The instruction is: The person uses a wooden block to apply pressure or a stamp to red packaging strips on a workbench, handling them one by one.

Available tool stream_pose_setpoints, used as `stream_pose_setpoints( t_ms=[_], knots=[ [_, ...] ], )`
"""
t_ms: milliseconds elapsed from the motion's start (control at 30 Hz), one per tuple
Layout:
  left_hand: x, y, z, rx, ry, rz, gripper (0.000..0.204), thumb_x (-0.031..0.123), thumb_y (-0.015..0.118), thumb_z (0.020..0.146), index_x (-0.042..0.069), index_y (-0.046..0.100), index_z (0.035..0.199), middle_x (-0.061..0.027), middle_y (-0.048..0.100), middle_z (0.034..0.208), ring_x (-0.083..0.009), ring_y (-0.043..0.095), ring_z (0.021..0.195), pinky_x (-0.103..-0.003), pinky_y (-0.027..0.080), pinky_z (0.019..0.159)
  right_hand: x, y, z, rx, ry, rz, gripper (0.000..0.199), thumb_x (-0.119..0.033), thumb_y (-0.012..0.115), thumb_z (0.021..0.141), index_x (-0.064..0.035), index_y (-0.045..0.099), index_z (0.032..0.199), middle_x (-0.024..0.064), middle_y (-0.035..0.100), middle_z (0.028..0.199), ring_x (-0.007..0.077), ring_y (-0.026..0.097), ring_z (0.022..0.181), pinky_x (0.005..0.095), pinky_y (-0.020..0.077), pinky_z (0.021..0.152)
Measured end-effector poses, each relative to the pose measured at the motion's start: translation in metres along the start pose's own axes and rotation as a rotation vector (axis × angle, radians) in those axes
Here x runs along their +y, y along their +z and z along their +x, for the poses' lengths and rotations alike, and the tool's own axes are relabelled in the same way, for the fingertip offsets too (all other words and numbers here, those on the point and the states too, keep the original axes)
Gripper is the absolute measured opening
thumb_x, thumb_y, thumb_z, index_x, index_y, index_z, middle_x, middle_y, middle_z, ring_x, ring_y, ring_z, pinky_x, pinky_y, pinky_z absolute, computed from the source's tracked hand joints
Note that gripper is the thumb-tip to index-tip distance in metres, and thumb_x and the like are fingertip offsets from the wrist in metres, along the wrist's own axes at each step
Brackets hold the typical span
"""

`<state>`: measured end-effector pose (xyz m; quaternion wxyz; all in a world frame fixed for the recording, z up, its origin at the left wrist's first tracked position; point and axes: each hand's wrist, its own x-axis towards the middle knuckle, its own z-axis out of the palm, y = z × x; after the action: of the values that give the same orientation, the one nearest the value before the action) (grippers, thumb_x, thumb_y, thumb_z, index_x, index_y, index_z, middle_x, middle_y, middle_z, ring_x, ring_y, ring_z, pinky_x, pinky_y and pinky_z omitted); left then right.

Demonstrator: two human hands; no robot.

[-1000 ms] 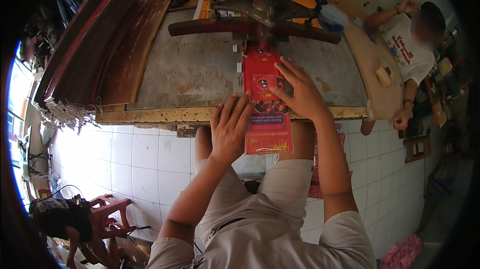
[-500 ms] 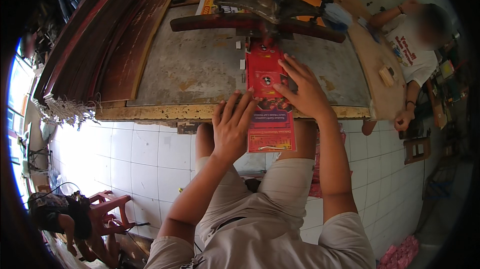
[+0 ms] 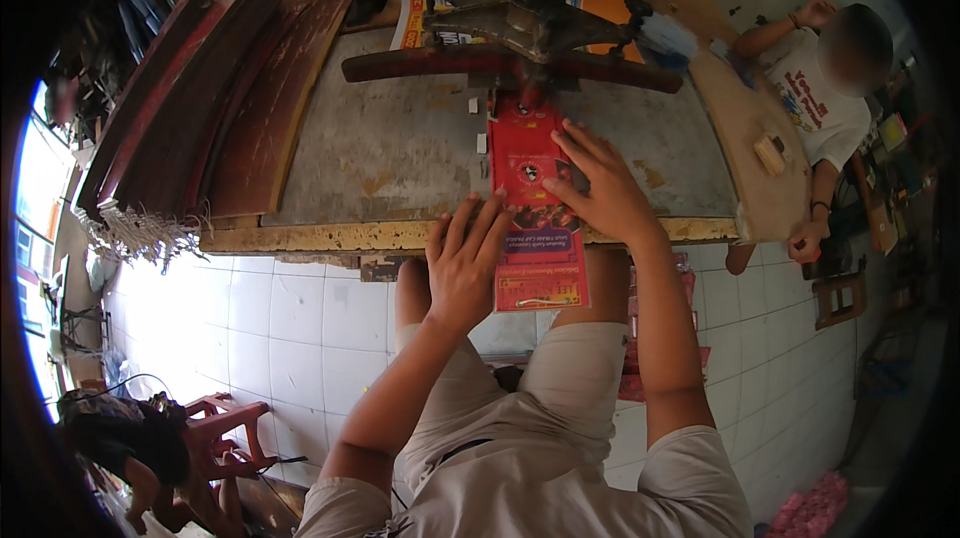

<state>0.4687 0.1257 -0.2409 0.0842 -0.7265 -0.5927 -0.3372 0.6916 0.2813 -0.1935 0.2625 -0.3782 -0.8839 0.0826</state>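
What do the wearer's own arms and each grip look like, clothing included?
The left forearm and right forearm are bare below loose, short, light-beige fabric sleeves. The left grip and right grip are ordinary human hands, without gloves; no rings, watch or bracelet can be made out.

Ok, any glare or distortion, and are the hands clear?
Head view, left: glare washes out floor tiles; head view, upper left: dark boards look bowed; head view, rim: black vignetting; head view, centre: left hand and right hand fairly clear.
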Motion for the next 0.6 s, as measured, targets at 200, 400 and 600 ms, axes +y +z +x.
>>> stream_pose_setpoints(
  t_ms=[200, 400, 600],
  knots=[
    [-0.001, -0.001, 0.0, -0.013, 0.003, 0.015, 0.057, 0.015, 0.063, 0.096, 0.011, 0.062, 0.153, -0.0061, 0.058, 0.166, -0.0316, 0.05, 0.155, -0.051, 0.03, 0.126, -0.001, 0.0, -0.002, 0.013, 0.02, 0.026, 0.073, -0.047, 0.079, 0.101, 0.0009, 0.061, 0.154, 0.021, 0.053, 0.167, 0.0391, 0.048, 0.156, 0.0501, 0.0396, 0.128],
    [-0.005, -0.012, 0.001, -0.071, -0.005, 0.032, 0.059, 0.01, 0.064, 0.094, 0.011, 0.061, 0.153, -0.0061, 0.056, 0.167, -0.0324, 0.048, 0.156, -0.052, 0.03, 0.127, 0.104, -0.077, -0.028, 0.129, 0.356, -0.11, 0.06, -0.033, 0.072, 0.107, -0.0008, 0.06, 0.156, 0.0242, 0.054, 0.164, 0.0411, 0.051, 0.153, 0.0483, 0.0397, 0.128],
    [0.002, -0.004, -0.001, -0.047, -0.012, -0.011, 0.06, 0.017, 0.068, 0.095, 0.013, 0.06, 0.154, -0.0053, 0.054, 0.169, -0.032, 0.047, 0.156, -0.053, 0.03, 0.127, 0.277, -0.17, -0.108, 0.422, 0.476, -0.631, 0.051, -0.006, 0.072, 0.101, -0.0067, 0.064, 0.152, 0.0244, 0.063, 0.149, 0.0432, 0.062, 0.137, 0.0508, 0.0512, 0.114]
  ],
)
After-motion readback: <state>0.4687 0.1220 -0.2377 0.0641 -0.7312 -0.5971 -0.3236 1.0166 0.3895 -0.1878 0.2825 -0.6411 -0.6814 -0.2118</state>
